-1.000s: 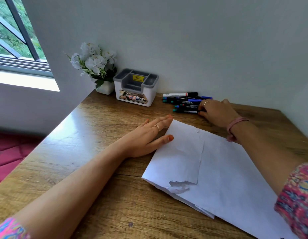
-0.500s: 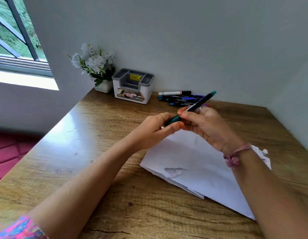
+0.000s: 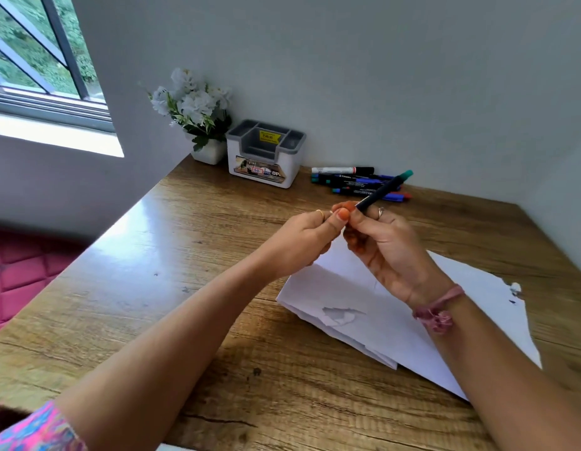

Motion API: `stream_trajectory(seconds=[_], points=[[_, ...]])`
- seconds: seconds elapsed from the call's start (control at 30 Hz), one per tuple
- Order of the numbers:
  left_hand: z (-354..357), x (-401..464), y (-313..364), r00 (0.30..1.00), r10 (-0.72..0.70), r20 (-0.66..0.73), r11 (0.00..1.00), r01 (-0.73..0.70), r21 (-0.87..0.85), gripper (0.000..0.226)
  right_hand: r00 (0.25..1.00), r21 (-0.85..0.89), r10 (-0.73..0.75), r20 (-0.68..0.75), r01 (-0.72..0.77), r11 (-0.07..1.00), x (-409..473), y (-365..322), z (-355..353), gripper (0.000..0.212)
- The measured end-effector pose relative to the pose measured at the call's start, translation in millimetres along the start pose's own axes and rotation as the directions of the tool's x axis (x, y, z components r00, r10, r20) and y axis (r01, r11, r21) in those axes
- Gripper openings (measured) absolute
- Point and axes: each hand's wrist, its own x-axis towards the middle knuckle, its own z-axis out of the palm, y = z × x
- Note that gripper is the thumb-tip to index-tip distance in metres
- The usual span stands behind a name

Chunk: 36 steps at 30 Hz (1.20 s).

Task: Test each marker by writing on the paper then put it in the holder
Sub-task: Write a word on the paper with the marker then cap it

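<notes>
Above the paper [image 3: 396,307] near the tabletop's [image 3: 185,288] far edge, the right hand [image 3: 385,245] is gripping the green-ended marker [image 3: 383,190] by its barrel while the left hand [image 3: 310,237] is pinching its near end, seemingly uncapping it for testing, the holder [image 3: 265,154] waiting at the far-left corner.

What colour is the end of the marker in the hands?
Green, on the marker with a dark barrel; head view.

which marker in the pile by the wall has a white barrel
The white marker, rearmost in the pile, closest to the wall; the others lying there have dark barrels.
</notes>
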Motion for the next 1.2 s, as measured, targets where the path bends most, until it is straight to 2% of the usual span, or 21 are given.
stream_trajectory(seconds=[0.17, 0.27, 0.33, 0.43, 0.47, 0.57, 0.63, 0.77, 0.9, 1.07, 1.2], points=[[-6.6, 1.0, -6.9, 0.994, 0.006, -0.111, 0.999, -0.001, 0.049, 0.056, 0.990, 0.074, -0.136, -0.027, 0.138, 0.988, 1.3, -7.8, 1.6, 0.013], [-20.5, 0.3, -6.8, 0.999, 0.034, -0.017, 0.995, -0.033, 0.096, 0.055, 0.980, 0.118, -0.181, -0.082, 0.190, 0.975, 1.7, -11.5, -3.2, 0.013], [-39.5, -1.5, -9.5, 0.997, 0.053, 0.057, 0.979, -0.064, 0.192, 0.055, 0.978, 0.125, -0.173, -0.115, 0.187, 0.974, 2.8, -12.2, -6.6, 0.012], [-67.8, -1.4, -22.4, 0.992, 0.063, 0.110, 0.950, -0.093, 0.297, 0.051, 0.983, 0.044, -0.158, -0.097, 0.163, 0.986, 5.0, -11.2, -14.2, 0.010], [-72.6, 0.0, -26.5, 0.990, 0.063, 0.126, 0.944, -0.100, 0.316, 0.051, 0.986, -0.004, -0.154, -0.065, 0.154, 0.988, 4.8, -11.0, -15.3, 0.007], [-73.5, 8.0, -32.6, 0.983, 0.011, 0.181, 0.904, -0.088, 0.419, 0.065, 0.981, -0.130, -0.154, 0.114, 0.169, 0.977, 5.1, -6.4, -17.2, 0.021], [-71.4, 13.7, -35.6, 0.978, -0.071, 0.198, 0.862, -0.040, 0.506, 0.077, 0.962, -0.216, -0.101, 0.255, 0.158, 0.964, 5.2, -3.2, -16.0, 0.013], [-69.5, 18.3, -40.0, 0.962, -0.117, 0.247, 0.827, -0.043, 0.560, 0.066, 0.894, -0.408, 0.070, 0.443, 0.131, 0.904, 4.9, 8.5, -12.9, 0.018], [-67.4, 19.1, -41.4, 0.959, -0.112, 0.262, 0.798, -0.071, 0.599, 0.063, 0.863, -0.474, 0.119, 0.492, 0.151, 0.867, 5.6, 13.8, -4.3, 0.016], [-65.7, 18.8, -38.3, 0.963, -0.090, 0.254, 0.754, -0.100, 0.650, 0.084, 0.854, -0.498, 0.098, 0.512, 0.202, 0.843, 8.8, 19.8, 9.0, 0.010], [-65.9, 18.9, -37.2, 0.964, -0.104, 0.245, 0.747, -0.086, 0.659, 0.072, 0.867, -0.478, 0.016, 0.498, 0.259, 0.840, 9.7, 35.4, 12.9, 0.006]])
